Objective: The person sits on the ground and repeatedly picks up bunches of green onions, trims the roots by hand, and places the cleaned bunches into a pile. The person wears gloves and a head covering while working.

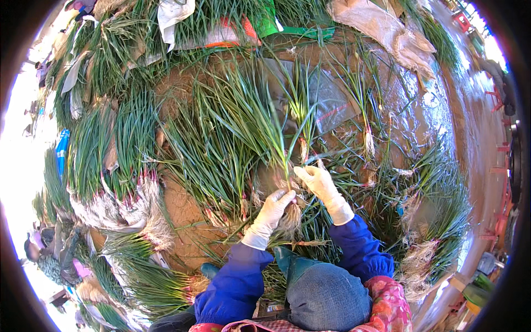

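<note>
My left hand [271, 218], in a pale glove, is closed around the lower stem of a green onion [285, 160]. Its long leaves fan up and away, and its stringy roots [291, 217] hang below my fingers. My right hand [323, 191], gloved too, is just right of that stem with thumb and fingers drawn together. What lies in its fingertips is too small to make out. Beyond my hands, a thick spread of loose green onions [207, 138] lies on the brown ground. A smaller cluster [300, 105] rests on a grey plastic sheet [332, 102].
Left stand bundled green onions [113, 149] with pale roots; another bundle [157, 271] lies nearer me. Loose plants [437, 210] heap up on the right. A tan sack [387, 33] lies at the far right, a red-and-white bag [232, 33] at the back. My denim-covered knee [329, 296] is close below.
</note>
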Tool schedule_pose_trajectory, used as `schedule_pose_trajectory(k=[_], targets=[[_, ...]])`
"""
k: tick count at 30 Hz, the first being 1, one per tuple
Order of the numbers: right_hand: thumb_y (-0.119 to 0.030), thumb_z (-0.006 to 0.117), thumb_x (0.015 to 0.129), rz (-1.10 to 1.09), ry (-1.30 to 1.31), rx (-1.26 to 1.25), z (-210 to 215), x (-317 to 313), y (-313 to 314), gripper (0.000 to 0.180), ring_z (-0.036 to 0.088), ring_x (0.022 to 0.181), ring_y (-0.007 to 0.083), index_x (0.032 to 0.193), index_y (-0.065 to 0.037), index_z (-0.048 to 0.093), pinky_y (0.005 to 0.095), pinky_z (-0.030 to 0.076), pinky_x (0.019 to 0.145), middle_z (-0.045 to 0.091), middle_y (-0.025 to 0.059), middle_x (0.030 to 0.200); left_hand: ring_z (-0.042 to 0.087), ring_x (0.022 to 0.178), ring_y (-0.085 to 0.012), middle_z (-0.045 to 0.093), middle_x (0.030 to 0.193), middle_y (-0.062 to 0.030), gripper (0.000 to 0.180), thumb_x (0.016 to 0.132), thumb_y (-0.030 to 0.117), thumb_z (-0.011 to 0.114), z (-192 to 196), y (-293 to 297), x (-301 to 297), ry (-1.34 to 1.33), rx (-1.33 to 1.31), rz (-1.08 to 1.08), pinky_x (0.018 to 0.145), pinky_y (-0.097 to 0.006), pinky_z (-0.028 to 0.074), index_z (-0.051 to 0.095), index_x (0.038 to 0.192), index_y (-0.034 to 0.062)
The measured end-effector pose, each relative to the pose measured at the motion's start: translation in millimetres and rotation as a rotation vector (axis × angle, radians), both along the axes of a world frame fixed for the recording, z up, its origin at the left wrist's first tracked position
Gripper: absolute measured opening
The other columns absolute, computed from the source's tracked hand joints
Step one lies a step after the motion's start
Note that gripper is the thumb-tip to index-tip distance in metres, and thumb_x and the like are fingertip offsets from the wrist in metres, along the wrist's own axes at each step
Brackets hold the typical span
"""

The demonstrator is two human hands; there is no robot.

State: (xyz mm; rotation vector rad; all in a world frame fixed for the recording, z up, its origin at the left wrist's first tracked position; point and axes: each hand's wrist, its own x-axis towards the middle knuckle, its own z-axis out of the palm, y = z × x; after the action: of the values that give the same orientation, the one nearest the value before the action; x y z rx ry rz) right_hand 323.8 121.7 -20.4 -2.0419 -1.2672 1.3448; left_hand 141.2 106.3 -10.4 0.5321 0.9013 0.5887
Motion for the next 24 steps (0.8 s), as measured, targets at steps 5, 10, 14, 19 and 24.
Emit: schedule_pose_trajectory(k=[5,10,14,19,24], targets=[[-0.024,0.061,0.090,-0.070,0.098,0.362,-4.8,-32.6,-33.7,0.017,0.057,0.063,0.0304,0.090,-0.007,0.065,0.0371,0.045,0.060,0.061,0.0124,0.072,0.061,0.073,-0.0150,0.066,0.087,-0.0066,0.020,0.095,0.018,0.057,-11.5,-23.3,4.0,-0.089,-0.359,0.079,0.072,-0.028,0.052,0.063,0.105,0.0009],[-0.027,0.056,0.096,-0.477,0.414,0.188,20.8,-2.4,-5.9,0.022,0.049,0.055,0.0055,0.090,-0.007,0.065,0.0226,0.038,0.050,0.059,-0.0041,0.069,0.067,0.066,-0.0237,0.066,0.077,-0.0110,0.022,0.099,0.022,0.050,-0.5,-25.5,-8.2,-0.024,-0.086,0.435,0.064,-0.036,0.058,0.058,0.094,0.0020],[-0.031,0.061,0.090,-0.546,0.160,0.398,14.5,21.2,29.3,0.027,0.060,0.060,0.0164,0.093,-0.004,0.066,0.0300,0.048,0.058,0.065,0.0094,0.074,0.065,0.073,-0.0220,0.066,0.088,-0.0105,0.016,0.098,0.020,0.053,11.5,-22.1,-14.1,-0.067,-0.048,0.441,0.071,-0.039,0.055,0.059,0.099,0.0047],[-0.039,0.062,0.083,0.065,-0.302,0.203,2.5,-2.0,13.1,0.031,0.065,0.080,0.0357,0.085,-0.009,0.069,0.0434,0.051,0.073,0.068,0.0166,0.083,0.045,0.059,-0.0049,0.057,0.079,0.0033,0.023,0.095,0.022,0.059,4.7,1.2,-17.6,-0.151,-0.173,0.269,0.052,-0.022,0.037,0.061,0.114,0.0073],[-0.048,0.063,0.087,0.105,-0.064,-0.017,23.6,-22.1,-21.1,0.044,0.063,0.065,0.0277,0.088,-0.005,0.069,0.0347,0.050,0.062,0.066,0.0130,0.073,0.056,0.062,-0.0088,0.065,0.080,-0.0008,0.022,0.095,0.026,0.060,-14.6,-1.7,-22.3,0.208,-0.153,-0.029,0.053,-0.021,0.039,0.065,0.102,0.0069]])
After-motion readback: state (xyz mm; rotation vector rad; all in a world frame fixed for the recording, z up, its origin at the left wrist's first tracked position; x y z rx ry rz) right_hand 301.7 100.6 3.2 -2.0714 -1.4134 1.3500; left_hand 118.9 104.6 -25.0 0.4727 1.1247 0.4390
